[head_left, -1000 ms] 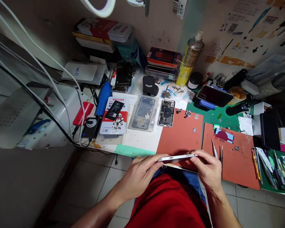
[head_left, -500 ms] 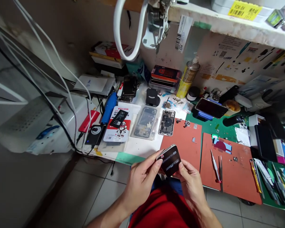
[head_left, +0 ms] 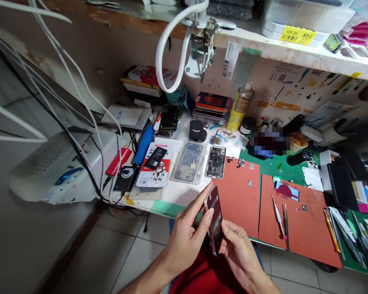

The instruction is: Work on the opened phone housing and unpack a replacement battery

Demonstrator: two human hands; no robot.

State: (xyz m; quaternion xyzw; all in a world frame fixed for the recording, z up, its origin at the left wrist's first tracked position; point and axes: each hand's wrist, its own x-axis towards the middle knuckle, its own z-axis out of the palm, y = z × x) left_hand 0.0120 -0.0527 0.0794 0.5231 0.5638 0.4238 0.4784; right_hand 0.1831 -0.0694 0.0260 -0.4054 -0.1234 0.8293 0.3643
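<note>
A dark smartphone [head_left: 217,222] with small white print on its face is held up over my lap, in front of the bench edge. It stands almost edge-on to me. My left hand [head_left: 184,230] grips its left edge between thumb and fingers. The lower right edge is pinched by my right hand [head_left: 239,247]; fingertips behind the phone are hidden. Beyond my hands, an opened phone with bare insides [head_left: 216,162] lies at the corner of an orange mat [head_left: 236,204]. Beside it is a bagged phone housing [head_left: 188,161]. A black battery [head_left: 157,158] rests on a red-and-white package [head_left: 155,177].
On a second orange mat [head_left: 313,228] lie a screwdriver [head_left: 277,214] and tweezers [head_left: 286,224]. Several tools [head_left: 352,241] fill the right end. A spray can [head_left: 241,107] stands at the back. Cables [head_left: 76,85] hang at left; a lamp clamp [head_left: 199,53] juts from the shelf.
The smartphone has turned from showing its face to nearly edge-on and sits slightly lower. Both hands have turned with it. The view has tilted up a little.
</note>
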